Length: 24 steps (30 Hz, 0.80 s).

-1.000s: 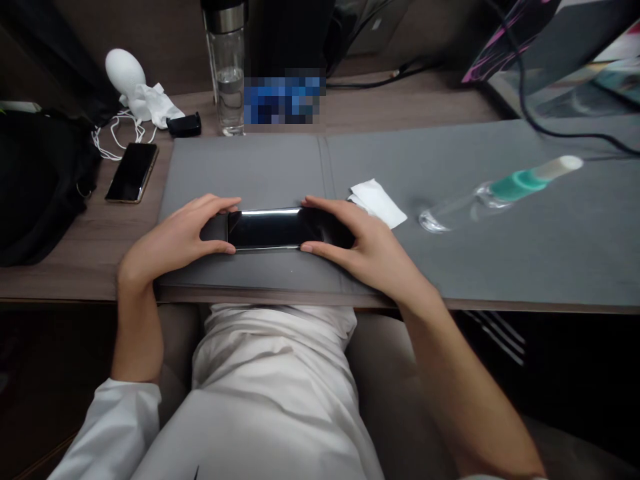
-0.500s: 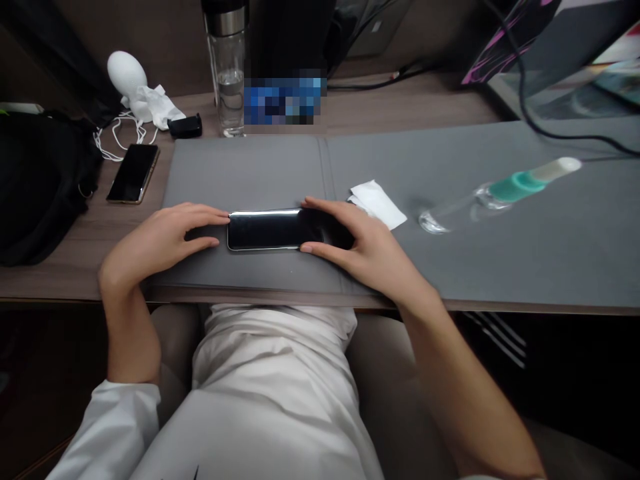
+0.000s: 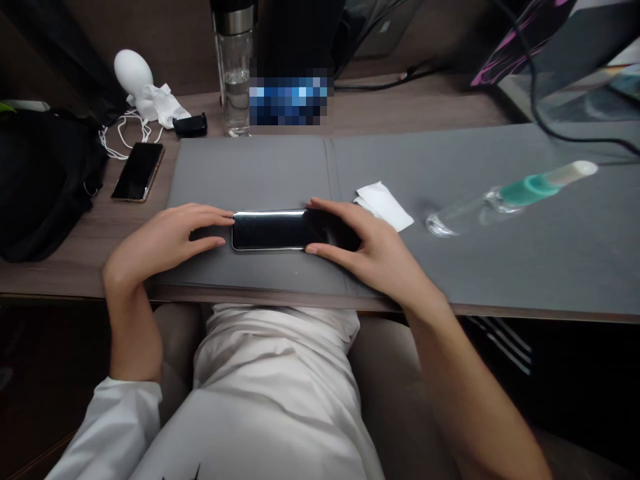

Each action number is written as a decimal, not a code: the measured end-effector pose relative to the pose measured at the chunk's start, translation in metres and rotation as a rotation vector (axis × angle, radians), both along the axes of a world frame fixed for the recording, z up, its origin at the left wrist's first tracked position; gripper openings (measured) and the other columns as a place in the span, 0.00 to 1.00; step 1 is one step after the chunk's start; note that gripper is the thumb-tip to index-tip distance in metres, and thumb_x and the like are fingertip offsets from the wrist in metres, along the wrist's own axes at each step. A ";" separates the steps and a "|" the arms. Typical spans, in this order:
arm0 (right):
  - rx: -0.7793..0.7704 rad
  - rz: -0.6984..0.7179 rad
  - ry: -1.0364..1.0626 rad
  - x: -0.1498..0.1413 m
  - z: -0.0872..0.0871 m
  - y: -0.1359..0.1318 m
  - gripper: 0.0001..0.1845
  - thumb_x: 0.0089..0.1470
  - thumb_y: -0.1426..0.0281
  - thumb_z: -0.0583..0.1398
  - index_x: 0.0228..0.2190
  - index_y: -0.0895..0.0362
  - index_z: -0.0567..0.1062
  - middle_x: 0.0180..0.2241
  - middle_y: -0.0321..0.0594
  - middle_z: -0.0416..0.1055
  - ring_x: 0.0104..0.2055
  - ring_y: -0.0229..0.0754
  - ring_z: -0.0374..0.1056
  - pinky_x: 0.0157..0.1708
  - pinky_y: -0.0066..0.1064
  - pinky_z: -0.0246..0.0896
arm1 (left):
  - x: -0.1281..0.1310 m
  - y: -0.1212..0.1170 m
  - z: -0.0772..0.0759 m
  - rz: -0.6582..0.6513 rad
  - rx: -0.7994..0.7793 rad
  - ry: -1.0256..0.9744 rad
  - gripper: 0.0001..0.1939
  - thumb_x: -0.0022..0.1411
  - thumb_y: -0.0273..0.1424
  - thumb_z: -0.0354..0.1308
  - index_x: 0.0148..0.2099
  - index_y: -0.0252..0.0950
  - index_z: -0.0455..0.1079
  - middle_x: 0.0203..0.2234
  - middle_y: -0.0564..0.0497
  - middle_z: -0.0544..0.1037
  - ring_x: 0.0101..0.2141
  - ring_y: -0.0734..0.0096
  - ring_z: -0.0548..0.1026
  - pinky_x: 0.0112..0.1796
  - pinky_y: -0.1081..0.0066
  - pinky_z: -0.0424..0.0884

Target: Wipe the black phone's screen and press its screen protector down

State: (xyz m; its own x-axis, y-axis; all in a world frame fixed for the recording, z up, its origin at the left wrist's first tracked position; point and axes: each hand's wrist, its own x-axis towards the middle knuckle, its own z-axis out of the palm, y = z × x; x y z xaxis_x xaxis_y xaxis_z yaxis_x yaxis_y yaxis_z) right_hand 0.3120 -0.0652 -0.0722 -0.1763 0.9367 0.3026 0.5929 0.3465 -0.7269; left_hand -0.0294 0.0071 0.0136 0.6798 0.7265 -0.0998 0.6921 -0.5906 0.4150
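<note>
A black-screened smartphone (image 3: 273, 230) lies face up and lengthwise on the grey desk mat (image 3: 255, 167). My right hand (image 3: 370, 243) spans its right end, thumb along the near long edge and fingers along the far one. At the left end, the fingertips of my left hand (image 3: 170, 233) touch or nearly touch the phone's corner. That hand's thumb is apart from the fingers, with nothing between them. Folded white tissue (image 3: 385, 205) rests just beyond my right hand. Farther right lies a clear spray bottle (image 3: 510, 197) with a teal and white top.
A second phone (image 3: 140, 172) is at the left, near white cords, a white rounded device (image 3: 133, 72) and a small black object (image 3: 190, 125). Behind the mat stands a glass water bottle (image 3: 236, 93). A black bag (image 3: 45, 180) sits far left; a black cable (image 3: 570, 139) crosses the right back.
The view has shifted slightly, so the desk items appear a little farther right. My hands and the smartphone keep the same positions relative to each other.
</note>
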 end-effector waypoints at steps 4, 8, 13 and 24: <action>0.009 -0.009 -0.002 -0.001 0.000 0.000 0.34 0.65 0.51 0.70 0.68 0.44 0.75 0.67 0.45 0.77 0.68 0.61 0.74 0.70 0.59 0.67 | 0.003 0.000 0.000 0.041 0.031 -0.018 0.24 0.77 0.50 0.58 0.66 0.45 0.77 0.63 0.51 0.82 0.63 0.54 0.78 0.66 0.58 0.69; 0.015 -0.001 0.007 -0.001 0.000 0.000 0.34 0.65 0.51 0.70 0.68 0.44 0.75 0.67 0.45 0.77 0.68 0.61 0.74 0.70 0.59 0.67 | 0.008 0.001 -0.005 0.031 0.049 -0.013 0.29 0.74 0.52 0.62 0.68 0.42 0.75 0.61 0.46 0.80 0.61 0.52 0.76 0.64 0.56 0.69; 0.018 0.001 0.004 -0.001 -0.001 0.001 0.35 0.65 0.51 0.70 0.68 0.44 0.74 0.67 0.46 0.77 0.68 0.60 0.74 0.70 0.59 0.67 | 0.016 0.001 -0.014 0.010 0.130 0.040 0.36 0.72 0.56 0.63 0.72 0.41 0.71 0.59 0.42 0.77 0.59 0.48 0.74 0.65 0.51 0.67; 0.006 0.005 0.005 -0.001 0.001 0.001 0.34 0.65 0.52 0.70 0.68 0.43 0.75 0.67 0.44 0.77 0.68 0.60 0.74 0.70 0.59 0.67 | 0.017 0.003 -0.017 0.003 0.160 0.050 0.31 0.74 0.54 0.63 0.70 0.43 0.73 0.59 0.44 0.76 0.59 0.48 0.72 0.63 0.52 0.67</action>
